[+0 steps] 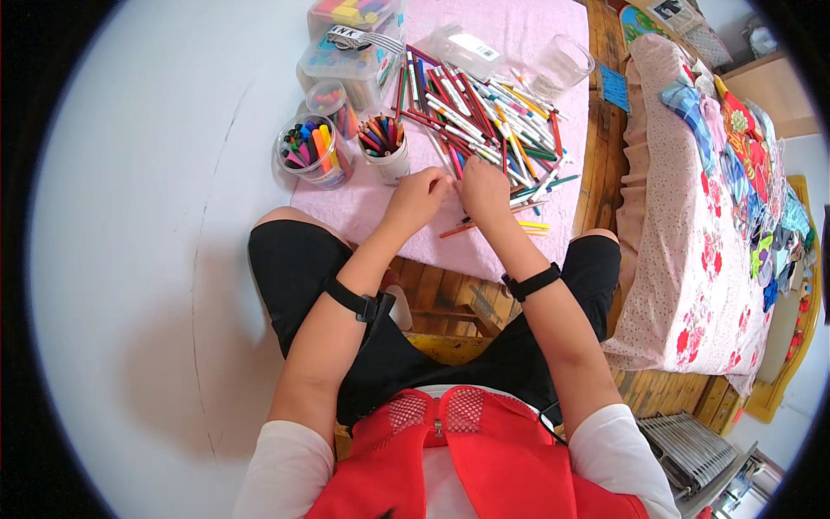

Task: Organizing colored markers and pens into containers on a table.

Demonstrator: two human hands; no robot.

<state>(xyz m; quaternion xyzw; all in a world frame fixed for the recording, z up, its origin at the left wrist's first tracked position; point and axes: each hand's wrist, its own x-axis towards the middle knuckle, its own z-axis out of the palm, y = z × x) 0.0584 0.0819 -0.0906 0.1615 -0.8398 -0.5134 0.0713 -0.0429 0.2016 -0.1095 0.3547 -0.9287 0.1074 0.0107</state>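
Since the pencils (478, 104) and felt-tip pens (454, 118) look light and stiff, mid-barrel pinches should suit; left hand (421, 200) and right hand (485, 189) curl inward, closure and any hold unclear.

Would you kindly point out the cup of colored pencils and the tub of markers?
Cup of colored pencils (386, 168): head view, its side wall.
Tub of markers (331, 178): head view, its side wall.

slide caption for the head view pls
Left hand and right hand near each other by scattered pencils on a pink cloth.
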